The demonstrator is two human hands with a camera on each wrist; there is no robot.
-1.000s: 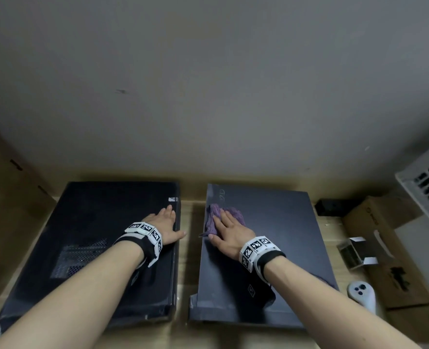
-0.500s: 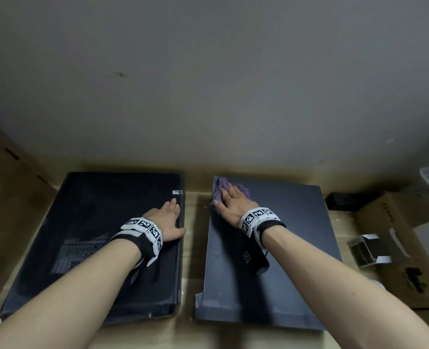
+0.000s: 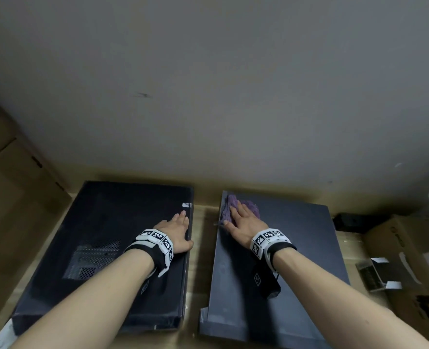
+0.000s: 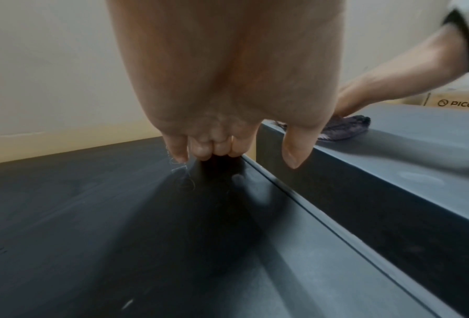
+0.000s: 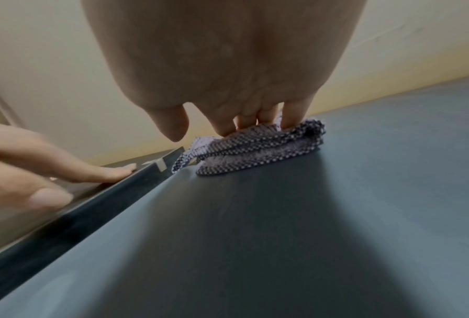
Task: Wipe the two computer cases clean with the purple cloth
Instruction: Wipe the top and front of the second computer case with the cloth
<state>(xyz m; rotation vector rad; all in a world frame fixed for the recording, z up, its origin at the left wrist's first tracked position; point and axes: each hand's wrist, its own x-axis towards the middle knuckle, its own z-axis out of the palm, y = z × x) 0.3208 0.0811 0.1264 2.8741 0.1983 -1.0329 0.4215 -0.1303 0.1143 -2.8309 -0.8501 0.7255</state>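
Two dark computer cases lie flat side by side on a wooden floor. On the right case [image 3: 296, 248] [image 5: 282, 236] my right hand [image 3: 243, 222] [image 5: 244, 120] presses the folded purple cloth [image 3: 233, 207] [image 5: 255, 150] [image 4: 345, 127] flat with straight fingers, at the case's far left corner. My left hand [image 3: 175, 230] [image 4: 228, 146] rests flat on the right edge of the left case [image 3: 102, 248] [image 4: 92, 215], fingers straight, thumb over the edge.
A grey wall stands just behind both cases. Cardboard boxes [image 3: 11, 197] stand on the left. At the right lie a PICO-marked box [image 3: 404, 260] [image 4: 456, 103], a small dark block [image 3: 347, 220] and a small clear box [image 3: 374, 273].
My right hand has slid the cloth along the right case's left edge, away from me toward the wall. The left hand has stayed in place on the left case.
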